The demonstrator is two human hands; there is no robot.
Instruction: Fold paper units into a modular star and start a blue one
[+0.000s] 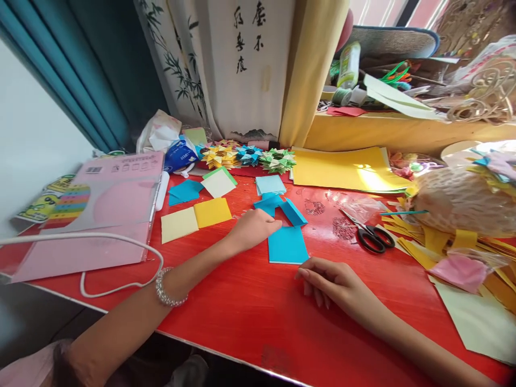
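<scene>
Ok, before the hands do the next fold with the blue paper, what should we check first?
1. Blue square lies flat on the red table: ok.
2. Left hand is at the square's top left corner: ok; whether it presses the paper, cannot tell.
3. Right hand rests on the table at the square's lower right corner, holding nothing: ok.
4. Folded blue pieces lie just above the square, near the left hand: ok.
5. Scissors lie closed, off to the right, apart from both hands: ok.
6. Spare yellow squares lie to the left, apart from the blue square: ok.
</scene>
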